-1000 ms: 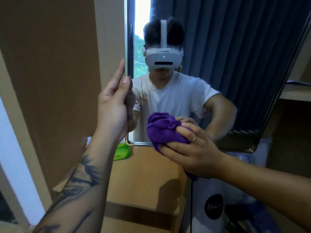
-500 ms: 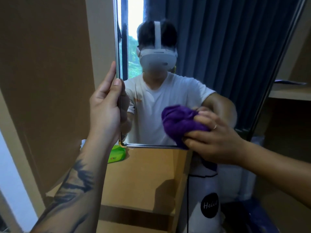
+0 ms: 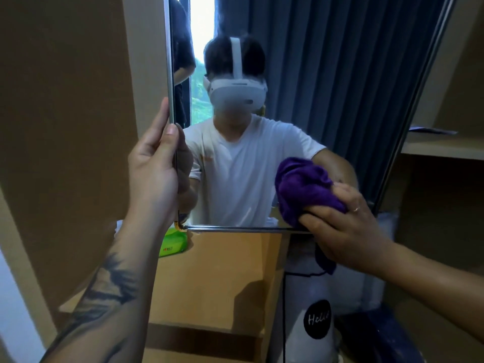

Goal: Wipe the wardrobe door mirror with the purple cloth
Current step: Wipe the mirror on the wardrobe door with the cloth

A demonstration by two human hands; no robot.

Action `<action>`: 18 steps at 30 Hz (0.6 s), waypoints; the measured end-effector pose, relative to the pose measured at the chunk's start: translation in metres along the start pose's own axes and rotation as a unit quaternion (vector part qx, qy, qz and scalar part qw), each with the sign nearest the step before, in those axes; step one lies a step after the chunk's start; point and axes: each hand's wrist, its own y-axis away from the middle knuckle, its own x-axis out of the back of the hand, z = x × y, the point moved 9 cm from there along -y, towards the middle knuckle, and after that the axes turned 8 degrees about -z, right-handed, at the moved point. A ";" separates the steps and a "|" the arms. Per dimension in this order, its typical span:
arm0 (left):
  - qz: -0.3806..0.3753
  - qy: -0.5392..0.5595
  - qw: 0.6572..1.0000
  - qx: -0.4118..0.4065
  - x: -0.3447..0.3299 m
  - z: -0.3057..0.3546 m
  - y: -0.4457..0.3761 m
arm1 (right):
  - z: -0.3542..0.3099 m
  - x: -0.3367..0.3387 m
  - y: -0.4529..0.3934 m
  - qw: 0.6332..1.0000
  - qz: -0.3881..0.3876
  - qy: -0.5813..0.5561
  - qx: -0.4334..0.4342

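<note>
Left hand: the left hand [image 3: 154, 166] was raised upright with its tattooed forearm rising from the lower left; it gripped the left edge of the mirror, thumb on the near face and fingers wrapped behind the edge.
Right hand: the right hand [image 3: 340, 226] reached in from the lower right, wrist bent, fingers curled over the purple cloth [image 3: 303, 187] and pressing it to the glass; a ring showed on one finger.
Purple cloth: bunched into a wad, it lay against the lower right part of the mirror, just above the bottom frame, with a loose end hanging below the hand.
Mirror: the mirror [image 3: 327, 74] was mounted on the wardrobe door [image 3: 222, 271], its metal frame running along the left and bottom edges; it reflected a person in a white T-shirt and white headset before dark blue curtains.
Wardrobe door: tan wood panel below the mirror.
Green pack: a green pack [image 3: 174, 242] sat behind the door's lower left corner, partly hidden, so what it rested on could not be told.
White bag: a white item with a black round "Hello" label [image 3: 317, 319], possibly a bag, stood below the right hand.
Shelf: a wooden shelf [image 3: 442, 149] lay at the right.
</note>
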 end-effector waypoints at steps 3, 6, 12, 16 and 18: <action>0.006 -0.003 1.000 -0.013 0.000 0.002 0.001 | -0.022 -0.010 0.013 0.991 -0.064 0.013 0.115; -0.007 0.004 1.000 -0.010 0.000 0.000 0.000 | 0.011 -0.002 0.007 0.996 -0.045 0.033 0.076; 0.007 0.003 1.000 -0.022 -0.001 0.001 0.001 | -0.008 -0.013 0.023 0.994 -0.065 -0.001 0.092; 0.003 0.008 1.000 -0.022 0.001 -0.001 0.000 | 0.020 -0.001 0.018 0.985 -0.099 0.025 0.137; 0.001 0.011 1.000 -0.018 0.001 -0.001 0.000 | 0.035 0.005 0.024 0.996 -0.066 0.017 0.056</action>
